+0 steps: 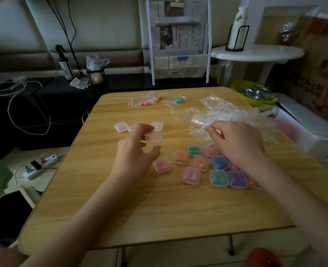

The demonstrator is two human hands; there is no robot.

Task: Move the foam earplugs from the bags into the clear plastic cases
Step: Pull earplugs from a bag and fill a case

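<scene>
Desk (pixel 159 218) edge nearest. Left hand (pixel 135 151) grip curled around an empty clear case (pixel 153 139); right hand (pixel 238 143) grip pinching empty bags (pixel 217 116) above filled cases (pixel 199 166).

Left hand (pixel 135 149) fingers curled, pinching; right hand (pixel 236 143) fingertips pinching; forearms extended forward.

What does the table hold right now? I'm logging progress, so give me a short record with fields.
surface: wooden table
left hand: fingers curled around an empty clear case
right hand: pinching an empty bag from the pile
filled cases: clustered near the right hand
empty cases: closed, beyond the left hand
bags still holding earplugs: pink bag, green bag, at the far edge
</scene>
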